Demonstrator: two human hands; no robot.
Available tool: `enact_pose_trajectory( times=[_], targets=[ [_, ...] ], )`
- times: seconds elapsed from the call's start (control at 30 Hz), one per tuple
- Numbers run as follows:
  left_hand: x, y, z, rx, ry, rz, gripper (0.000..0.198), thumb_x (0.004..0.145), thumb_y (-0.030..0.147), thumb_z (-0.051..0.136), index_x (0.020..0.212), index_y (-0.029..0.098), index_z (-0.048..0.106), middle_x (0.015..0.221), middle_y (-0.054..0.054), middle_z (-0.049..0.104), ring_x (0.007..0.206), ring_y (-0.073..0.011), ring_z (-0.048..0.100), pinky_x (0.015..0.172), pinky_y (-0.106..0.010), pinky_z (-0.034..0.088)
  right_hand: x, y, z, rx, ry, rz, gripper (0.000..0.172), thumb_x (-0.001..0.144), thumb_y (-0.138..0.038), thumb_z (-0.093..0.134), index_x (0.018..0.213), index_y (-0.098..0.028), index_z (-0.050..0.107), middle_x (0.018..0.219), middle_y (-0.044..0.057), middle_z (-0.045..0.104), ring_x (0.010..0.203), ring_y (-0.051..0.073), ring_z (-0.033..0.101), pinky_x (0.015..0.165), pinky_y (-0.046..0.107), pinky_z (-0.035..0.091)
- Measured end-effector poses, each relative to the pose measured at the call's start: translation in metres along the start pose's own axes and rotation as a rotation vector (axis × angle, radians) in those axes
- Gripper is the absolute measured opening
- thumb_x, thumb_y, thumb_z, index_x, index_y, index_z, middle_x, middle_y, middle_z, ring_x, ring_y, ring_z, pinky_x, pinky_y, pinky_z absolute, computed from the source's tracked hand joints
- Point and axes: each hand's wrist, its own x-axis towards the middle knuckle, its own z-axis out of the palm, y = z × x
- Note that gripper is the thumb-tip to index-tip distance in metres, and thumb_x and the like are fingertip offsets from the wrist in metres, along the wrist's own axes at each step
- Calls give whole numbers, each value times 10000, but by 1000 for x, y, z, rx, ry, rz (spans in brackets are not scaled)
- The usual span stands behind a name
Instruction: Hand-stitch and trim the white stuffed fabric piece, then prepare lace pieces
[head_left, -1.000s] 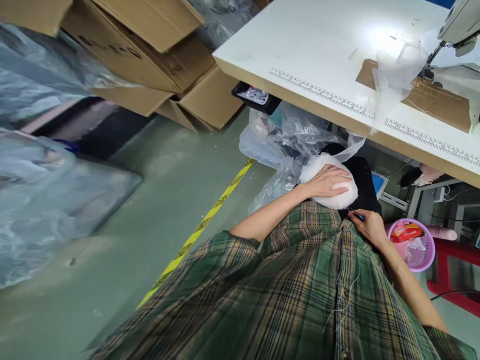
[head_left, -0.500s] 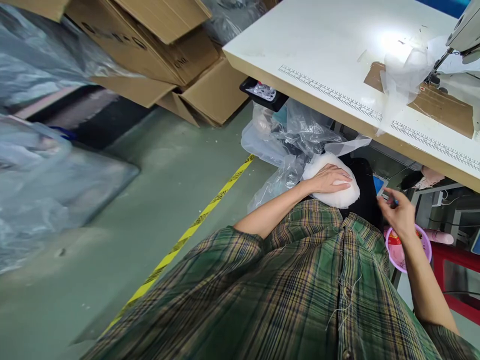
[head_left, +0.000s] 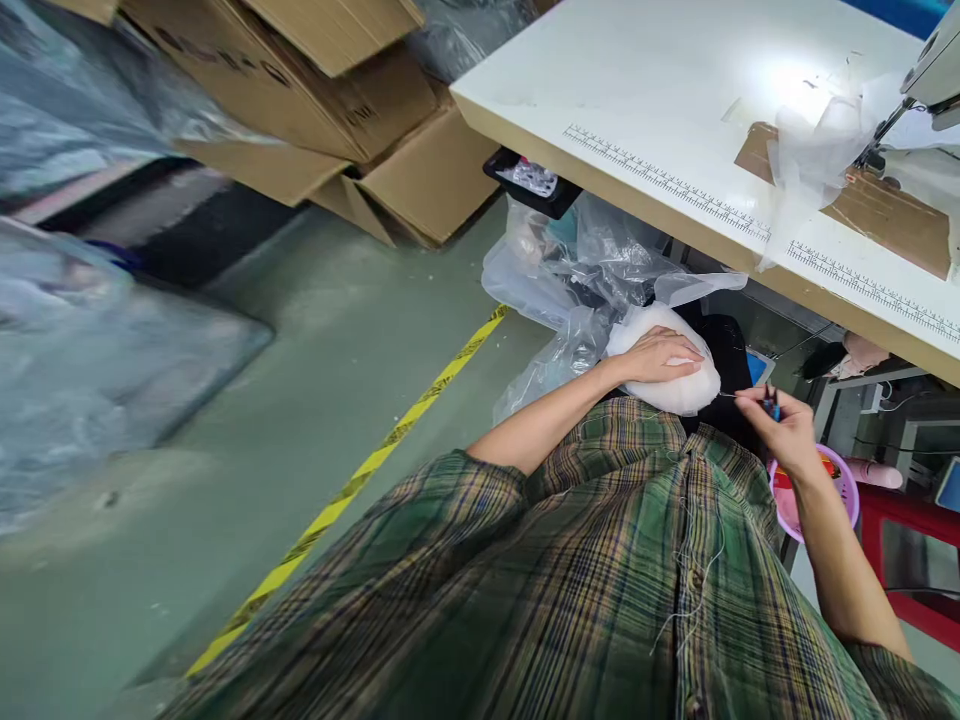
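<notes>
A rounded white padded piece (head_left: 686, 388) lies on my lap below the table edge. My left hand (head_left: 660, 355) is laid over its top and holds it, fingers curved along the surface. Just right of the piece, my right hand (head_left: 780, 425) is closed in a pinch. From its fingertips a thin needle-like thing (head_left: 727, 395) points at the piece's right edge; whether it touches I cannot tell. Something small and blue (head_left: 772, 405) shows among the right fingers, its kind unclear.
A white sewing table (head_left: 660, 90) with a printed ruler edge carries a sewing machine (head_left: 930, 75) and sheer white fabric (head_left: 810, 160). Beneath hang a black tray (head_left: 532, 185) and clear plastic bags (head_left: 615, 250). A pink basket (head_left: 851, 490) and red stool (head_left: 919, 520) stand right, cardboard boxes (head_left: 292, 90) left.
My right hand has moved left and slightly up, bringing the thin thing close to the white piece's right edge. The left hand stays on the piece.
</notes>
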Motion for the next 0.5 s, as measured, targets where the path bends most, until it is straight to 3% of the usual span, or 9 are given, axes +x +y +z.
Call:
enact_pose_trajectory(
  times=[0.1, 0.2, 0.33, 0.43, 0.5],
  targets=[
    [0, -1, 0, -3, 5, -2, 392, 981, 443, 477, 1205, 235, 722, 1310, -50, 686, 1255, -264, 581, 1094, -414, 317, 3, 18, -37, -173, 132, 208, 495, 791, -612, 634, 911, -154, 780, 696, 58, 659, 573, 165, 535, 562, 298, 439],
    [-1, -3, 3, -1, 21, 14, 383, 980, 434, 479, 1194, 235, 725, 1294, -52, 693, 1224, -256, 601, 1091, -411, 330, 6, 31, -47, -348, 290, 267, 542, 775, -596, 633, 998, -124, 777, 783, 111, 702, 651, 205, 594, 622, 322, 469],
    [-4, -2, 8, 13, 137, 84, 339, 944, 397, 558, 1186, 227, 724, 1321, -89, 670, 1211, -261, 610, 1081, -434, 363, 15, 27, -20, -216, 220, 201, 666, 789, -690, 549, 980, -94, 775, 678, 70, 674, 578, 177, 555, 578, 306, 462],
    [-9, 4, 7, 48, 377, 218, 288, 879, 385, 651, 1092, 216, 743, 1310, -117, 663, 1151, -278, 633, 1044, -466, 402, 29, 12, 0, -110, 211, 105, 664, 811, -692, 525, 972, -101, 782, 597, 23, 610, 529, 143, 500, 522, 270, 419],
    [-12, 8, 2, 89, 507, 273, 223, 860, 385, 670, 986, 216, 742, 1188, -102, 708, 1029, -258, 666, 962, -453, 451, 41, -1, 7, -57, 253, 40, 621, 829, -663, 530, 958, -112, 783, 571, 5, 570, 520, 135, 479, 508, 262, 401]
  ],
)
